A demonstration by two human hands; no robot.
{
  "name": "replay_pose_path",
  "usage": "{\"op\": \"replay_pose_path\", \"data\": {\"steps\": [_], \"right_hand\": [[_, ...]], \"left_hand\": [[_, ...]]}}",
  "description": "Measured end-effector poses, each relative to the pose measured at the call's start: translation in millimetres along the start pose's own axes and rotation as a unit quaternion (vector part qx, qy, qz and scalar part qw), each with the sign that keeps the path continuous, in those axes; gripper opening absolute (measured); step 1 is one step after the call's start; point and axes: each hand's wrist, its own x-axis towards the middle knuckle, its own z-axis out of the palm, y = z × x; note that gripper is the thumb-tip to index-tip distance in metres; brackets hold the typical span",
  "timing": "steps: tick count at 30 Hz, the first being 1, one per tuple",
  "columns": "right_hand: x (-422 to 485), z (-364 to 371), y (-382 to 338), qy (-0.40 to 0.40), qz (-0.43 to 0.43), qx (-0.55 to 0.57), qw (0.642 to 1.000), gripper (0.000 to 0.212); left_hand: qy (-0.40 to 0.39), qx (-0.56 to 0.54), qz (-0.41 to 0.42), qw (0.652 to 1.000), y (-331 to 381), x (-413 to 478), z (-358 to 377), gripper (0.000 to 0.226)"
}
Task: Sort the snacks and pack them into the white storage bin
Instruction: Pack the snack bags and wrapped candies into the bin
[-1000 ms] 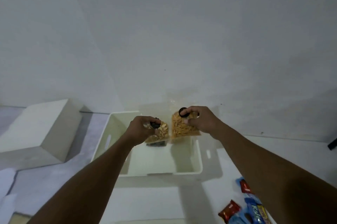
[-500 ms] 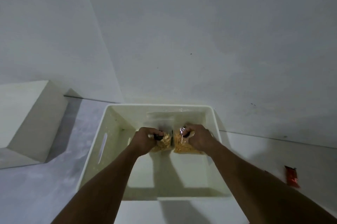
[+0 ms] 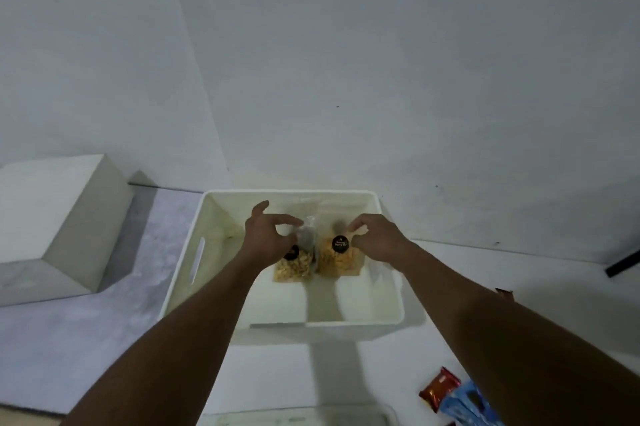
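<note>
On the desk (image 3: 104, 339) I see the white storage bin (image 3: 346, 323) holding the left bag (image 3: 294, 266) and right bag (image 3: 337, 259) side by side, just under my hands, left hand (image 3: 270, 238) spread wide, right hand (image 3: 377, 238) curled at its bag's top, grip unclear, with the wrapped snacks (image 3: 440, 389) lying nearer the right.

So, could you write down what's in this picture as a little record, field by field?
Place: white storage bin on a pale surface, close to a wall
In the bin: left snack bag and right snack bag, side by side towards the far wall
Left hand: open, fingers spread above the left snack bag
Right hand: fingers curled at the right snack bag's top; grip unclear
Not yet packed: red wrapper and blue packets, near right
Also: white box on the left
</note>
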Motion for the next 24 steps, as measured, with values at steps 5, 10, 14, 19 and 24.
{"op": "replay_pose_path", "data": {"steps": [5, 10, 14, 19, 24], "right_hand": [[-64, -48, 16, 0.012, -0.01, 0.012, 1.0, 0.019], [-135, -95, 84, 0.059, 0.015, 0.026, 0.998, 0.017], [-197, -123, 178, 0.087, 0.074, 0.054, 0.992, 0.012], [-279, -139, 308, 0.114, 0.167, 0.067, 0.977, 0.007], [-341, -133, 416, 0.115, 0.198, 0.047, 0.972, 0.017]], "left_hand": [[0.032, 0.018, 0.049, 0.998, 62, -42, 7, 0.027], [-0.013, 0.015, 0.085, 0.996, 115, -80, 61, 0.031], [-0.099, -0.025, 0.101, 0.99, 167, -128, 132, 0.024], [-0.235, -0.026, 0.088, 0.968, 207, -202, 239, 0.018], [-0.301, -0.01, 0.038, 0.953, 215, -280, 357, 0.019]]}}
